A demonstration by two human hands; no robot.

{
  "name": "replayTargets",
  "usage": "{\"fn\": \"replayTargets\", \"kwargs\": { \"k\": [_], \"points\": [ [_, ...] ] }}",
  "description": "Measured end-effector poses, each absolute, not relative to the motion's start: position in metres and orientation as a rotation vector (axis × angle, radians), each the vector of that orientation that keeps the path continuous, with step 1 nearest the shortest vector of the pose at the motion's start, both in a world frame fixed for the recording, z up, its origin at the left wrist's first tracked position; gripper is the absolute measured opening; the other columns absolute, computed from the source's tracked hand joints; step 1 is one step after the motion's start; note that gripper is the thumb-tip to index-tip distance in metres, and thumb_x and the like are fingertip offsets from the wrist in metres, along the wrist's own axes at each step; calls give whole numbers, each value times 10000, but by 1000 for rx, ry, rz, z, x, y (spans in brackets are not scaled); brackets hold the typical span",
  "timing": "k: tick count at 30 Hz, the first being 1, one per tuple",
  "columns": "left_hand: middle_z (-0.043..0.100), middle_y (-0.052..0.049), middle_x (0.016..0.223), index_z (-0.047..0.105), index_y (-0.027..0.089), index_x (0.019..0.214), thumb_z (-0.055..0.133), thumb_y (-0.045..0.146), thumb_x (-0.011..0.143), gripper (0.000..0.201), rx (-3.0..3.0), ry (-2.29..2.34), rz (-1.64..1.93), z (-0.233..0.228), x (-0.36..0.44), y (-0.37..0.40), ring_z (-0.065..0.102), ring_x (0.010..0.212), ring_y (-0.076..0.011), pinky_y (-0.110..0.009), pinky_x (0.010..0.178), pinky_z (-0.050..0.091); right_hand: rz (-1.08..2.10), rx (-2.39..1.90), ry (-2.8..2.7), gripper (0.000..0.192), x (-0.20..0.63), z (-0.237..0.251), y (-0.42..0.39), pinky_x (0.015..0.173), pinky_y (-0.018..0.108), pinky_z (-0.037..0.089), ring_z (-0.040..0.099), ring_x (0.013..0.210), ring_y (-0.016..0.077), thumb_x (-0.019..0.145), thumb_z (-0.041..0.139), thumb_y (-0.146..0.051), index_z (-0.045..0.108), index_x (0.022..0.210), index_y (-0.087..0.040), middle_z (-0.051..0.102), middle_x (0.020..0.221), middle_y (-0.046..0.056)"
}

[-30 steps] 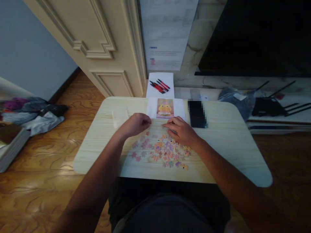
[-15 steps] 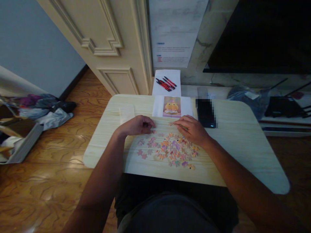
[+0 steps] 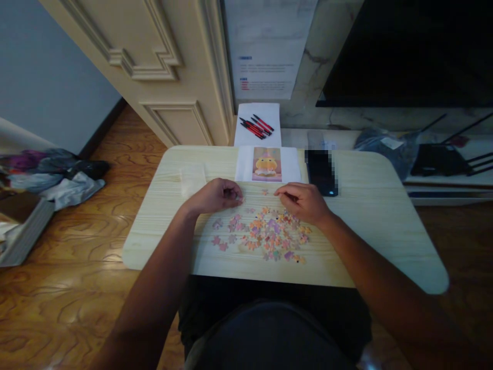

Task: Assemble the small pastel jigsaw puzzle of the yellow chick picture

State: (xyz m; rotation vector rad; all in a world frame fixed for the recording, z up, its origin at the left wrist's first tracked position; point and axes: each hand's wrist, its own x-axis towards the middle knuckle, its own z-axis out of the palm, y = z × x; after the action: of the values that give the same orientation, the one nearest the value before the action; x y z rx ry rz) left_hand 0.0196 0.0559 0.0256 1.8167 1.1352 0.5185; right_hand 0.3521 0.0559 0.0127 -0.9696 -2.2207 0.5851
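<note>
Loose jigsaw puzzle pieces (image 3: 271, 228) in orange, pink and purple lie spread on the light wood-grain table (image 3: 370, 231). My left hand (image 3: 219, 196) is curled at the left of the pieces, its fingertips closed on a small pinkish puzzle piece (image 3: 240, 201), partly hidden by the fingers. At the right, my right hand (image 3: 304, 202) rests over the edge of the pile, thumb and forefinger slightly apart, nothing seen between them. A single puzzle piece (image 3: 265, 191) lies just left of its fingertips, not touched. Behind it is a sheet with a yellow cartoon picture (image 3: 267, 164).
A black phone (image 3: 322, 172) lies right of the picture sheet. A pale translucent packet (image 3: 192, 179) is at the table's left. Red and black pens (image 3: 256, 126) lie on white paper beyond the far edge. Bags (image 3: 73, 172) and a box are on the floor at left.
My right hand has let go of the single puzzle piece and drawn back to the right. My left fingertips have closed on the pinkish piece beneath them. The view has shifted slightly.
</note>
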Motion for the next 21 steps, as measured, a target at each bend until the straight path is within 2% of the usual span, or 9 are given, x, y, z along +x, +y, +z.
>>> {"fn": "replayTargets", "kwargs": {
  "k": [4,10,15,21],
  "points": [
    [576,31,659,786,134,916,849,382,890,257,1723,1120,646,22,30,55,465,586,-81,-208,534,363,622,-1065,-2184,257,355,13,58,751,331,560,787,801,197,1026,601,-240,854,983,-220,872,960,59],
    [647,-1,717,799,116,954,873,368,867,277,1689,1119,728,19,42,53,542,633,-85,-206,581,436,745,-1099,-2273,227,362,15,64,706,316,498,726,742,174,999,627,-256,847,982,-202,851,918,61],
    [649,-6,693,824,122,938,887,411,875,303,1706,1114,733,18,43,54,532,619,-89,-206,553,423,866,-1092,-2289,209,367,17,66,660,294,439,613,631,134,1006,656,-292,835,959,-195,766,746,10],
    [643,-2,689,834,127,937,902,454,853,344,1716,1168,695,15,41,56,523,614,-92,-211,551,408,899,-1058,-2322,208,369,19,67,683,285,449,659,684,138,1004,651,-289,833,962,-197,809,830,24]
  ]
}}
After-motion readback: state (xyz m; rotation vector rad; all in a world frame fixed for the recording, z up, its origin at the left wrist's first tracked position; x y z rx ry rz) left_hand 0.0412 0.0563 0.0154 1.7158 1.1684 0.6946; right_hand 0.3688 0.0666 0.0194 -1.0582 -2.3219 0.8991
